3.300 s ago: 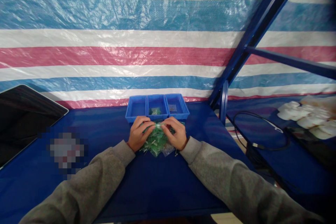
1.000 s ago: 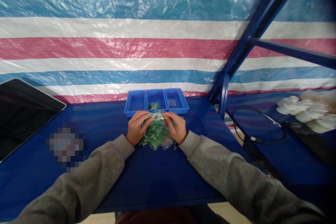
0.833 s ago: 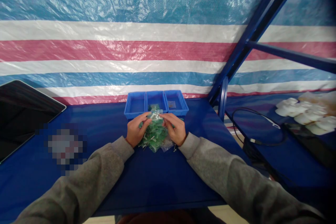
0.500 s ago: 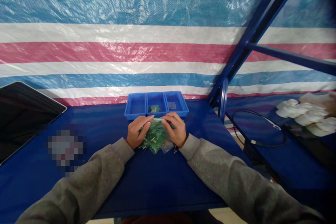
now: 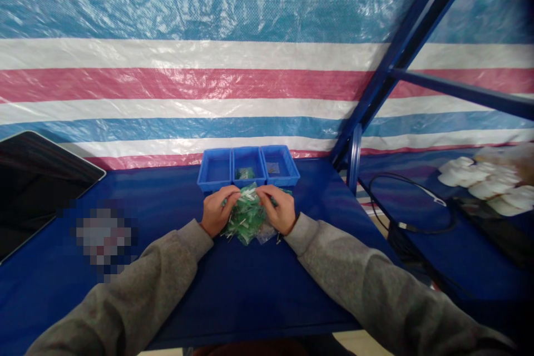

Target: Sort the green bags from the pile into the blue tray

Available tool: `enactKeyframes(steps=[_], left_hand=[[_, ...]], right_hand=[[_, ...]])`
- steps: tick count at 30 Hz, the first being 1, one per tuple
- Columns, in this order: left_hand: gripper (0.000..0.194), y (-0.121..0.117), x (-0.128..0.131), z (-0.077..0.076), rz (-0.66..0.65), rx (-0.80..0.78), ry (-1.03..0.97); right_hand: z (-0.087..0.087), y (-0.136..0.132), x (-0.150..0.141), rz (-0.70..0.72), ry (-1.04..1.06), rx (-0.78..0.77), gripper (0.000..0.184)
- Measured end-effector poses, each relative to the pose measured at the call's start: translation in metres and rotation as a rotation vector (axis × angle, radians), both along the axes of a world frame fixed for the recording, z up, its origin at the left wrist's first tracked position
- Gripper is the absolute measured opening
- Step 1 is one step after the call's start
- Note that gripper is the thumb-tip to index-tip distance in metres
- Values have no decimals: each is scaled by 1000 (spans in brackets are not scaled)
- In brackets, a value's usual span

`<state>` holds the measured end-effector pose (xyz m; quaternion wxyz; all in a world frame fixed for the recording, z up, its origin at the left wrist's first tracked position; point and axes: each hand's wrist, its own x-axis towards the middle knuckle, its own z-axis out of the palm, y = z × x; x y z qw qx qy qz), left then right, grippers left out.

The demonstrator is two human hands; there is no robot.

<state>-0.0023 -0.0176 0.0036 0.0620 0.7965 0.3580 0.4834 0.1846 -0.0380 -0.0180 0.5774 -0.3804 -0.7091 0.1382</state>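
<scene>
I had the left hand and the right hand in narrow pinches, thumbs against fingers, holding between them a small, shiny, see-through plastic bag with white pieces showing. It sat just above a loose pile of green-tinted plastic packets, with a crumpled clear plastic bag at the pile's right edge; all lay on the glossy dark-blue table. Just beyond my fingers I saw a row of three rectangular blue plastic bins. The middle one held a green packet, the right one a small clear packet. Behind them hung a striped white, blue and red woven plastic sheet.
</scene>
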Motion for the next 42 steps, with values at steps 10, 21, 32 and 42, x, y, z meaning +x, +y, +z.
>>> enactKeyframes(steps=[10,21,32,42], left_hand=[[15,2,-3,-5,4,-14,-22],[17,-1,-1,7,-78,38,7],[16,1,-1,-5,17,50,-80],[27,-3,-3,6,-124,9,-14]], right_hand=[[9,1,0,0,-8,54,24],[12,0,0,-51,2,10,15],[15,-2,1,-1,-12,7,18],[7,2,1,-8,11,-26,26]])
